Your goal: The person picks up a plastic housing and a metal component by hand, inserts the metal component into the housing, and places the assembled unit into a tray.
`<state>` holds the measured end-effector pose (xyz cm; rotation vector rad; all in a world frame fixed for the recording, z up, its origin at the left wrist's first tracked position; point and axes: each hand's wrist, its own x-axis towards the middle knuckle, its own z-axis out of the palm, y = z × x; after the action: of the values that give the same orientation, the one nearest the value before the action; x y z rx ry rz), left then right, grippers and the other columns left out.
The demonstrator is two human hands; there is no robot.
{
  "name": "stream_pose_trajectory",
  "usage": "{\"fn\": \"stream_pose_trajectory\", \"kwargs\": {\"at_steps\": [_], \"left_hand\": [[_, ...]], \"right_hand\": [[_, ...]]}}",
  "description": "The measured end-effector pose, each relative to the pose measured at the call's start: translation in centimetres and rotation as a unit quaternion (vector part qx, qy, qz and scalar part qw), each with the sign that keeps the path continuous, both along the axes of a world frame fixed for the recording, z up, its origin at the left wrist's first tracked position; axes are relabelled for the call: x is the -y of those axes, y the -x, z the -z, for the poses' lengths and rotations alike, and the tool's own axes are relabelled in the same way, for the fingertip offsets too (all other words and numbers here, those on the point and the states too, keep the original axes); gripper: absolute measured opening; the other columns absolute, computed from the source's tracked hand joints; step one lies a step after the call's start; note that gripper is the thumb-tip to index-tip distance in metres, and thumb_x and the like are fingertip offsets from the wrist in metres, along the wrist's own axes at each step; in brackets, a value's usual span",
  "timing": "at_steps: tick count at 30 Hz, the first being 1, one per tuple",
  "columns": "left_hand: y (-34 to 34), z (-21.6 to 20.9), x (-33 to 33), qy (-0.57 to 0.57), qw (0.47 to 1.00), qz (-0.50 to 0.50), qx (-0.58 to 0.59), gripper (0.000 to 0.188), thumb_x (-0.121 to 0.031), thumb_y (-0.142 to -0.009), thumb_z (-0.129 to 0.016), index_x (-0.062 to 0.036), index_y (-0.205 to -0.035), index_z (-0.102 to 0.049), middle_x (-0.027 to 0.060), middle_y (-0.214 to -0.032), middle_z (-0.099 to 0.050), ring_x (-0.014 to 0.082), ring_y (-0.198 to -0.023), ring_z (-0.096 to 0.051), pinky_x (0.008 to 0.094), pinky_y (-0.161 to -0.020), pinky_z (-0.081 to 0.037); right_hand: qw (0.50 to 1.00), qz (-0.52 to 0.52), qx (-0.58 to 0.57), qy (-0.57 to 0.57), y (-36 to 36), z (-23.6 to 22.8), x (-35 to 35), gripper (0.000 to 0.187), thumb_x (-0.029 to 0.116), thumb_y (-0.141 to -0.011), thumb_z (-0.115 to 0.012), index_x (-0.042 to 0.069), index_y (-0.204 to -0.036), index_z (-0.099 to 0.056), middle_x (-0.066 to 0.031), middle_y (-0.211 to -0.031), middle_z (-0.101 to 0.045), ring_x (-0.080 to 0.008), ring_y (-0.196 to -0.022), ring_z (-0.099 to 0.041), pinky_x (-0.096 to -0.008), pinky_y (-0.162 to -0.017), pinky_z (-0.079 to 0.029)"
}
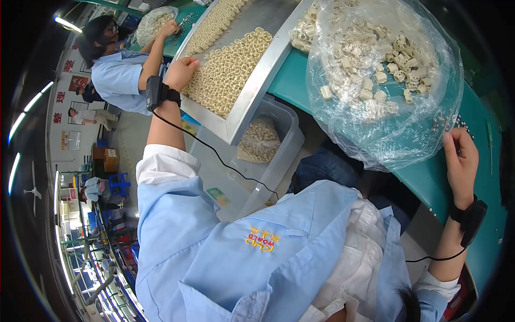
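Observation:
My left hand [182,73] reaches over the side of a metal tray [266,72], its fingertips pinched together beside rows of small cream plastic parts [228,70]. Whatever sits between those fingertips is hidden. On the right, my right hand [461,158] is at the green table, thumb and fingers curled together by the edge of a clear plastic bag [370,140]. Anything in that pinch is too small to make out. Loose cream plastic pieces [381,78] lie heaped in the bag. Small shiny metal pieces [462,124] lie just beyond my right fingers.
A clear plastic bin [296,129] under the tray holds a bag of cream parts [259,140]. The green tabletop [289,80] runs beneath the large bag; a thin tool [489,134] lies far right. A co-worker in blue [120,72] works at the upper left. Cables trail from both my wrists.

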<state>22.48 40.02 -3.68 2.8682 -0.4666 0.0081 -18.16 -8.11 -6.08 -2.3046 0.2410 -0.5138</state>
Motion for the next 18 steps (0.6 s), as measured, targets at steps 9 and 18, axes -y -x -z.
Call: {"fn": "stream_pose_trajectory", "kwargs": {"at_steps": [9, 18], "left_hand": [[2.1, -1.6, 2.2, -0.014, 1.000, -0.017, 0.013, 0.027, -0.026, -0.083, -0.058, -0.0013, -0.094, -0.062, 0.0048, -0.076, -0.062, 0.0112, -0.072, -0.056, 0.0242, -0.066, -0.043], [0.7, -1.3, 3.1, -0.102, 0.994, -0.007, -0.036, 0.037, -0.036, -0.080, -0.060, 0.0005, -0.085, -0.063, 0.0056, -0.066, -0.059, 0.0129, -0.062, -0.053, 0.0275, -0.059, -0.041]], "right_hand": [[1.000, 0.007, 0.002, 0.001, 0.1, -0.1, -0.1, 0.012, 0.009, -0.085, -0.054, 0.000, -0.077, -0.050, 0.0012, -0.067, -0.043, -0.0053, -0.061, -0.037, -0.0187, -0.054, -0.030], [1.000, 0.008, -0.009, -0.003, 0.1, 0.1, 0.0, 0.012, 0.008, -0.086, -0.052, 0.001, -0.077, -0.048, 0.0022, -0.068, -0.042, -0.0041, -0.062, -0.036, -0.0176, -0.055, -0.030]]}}
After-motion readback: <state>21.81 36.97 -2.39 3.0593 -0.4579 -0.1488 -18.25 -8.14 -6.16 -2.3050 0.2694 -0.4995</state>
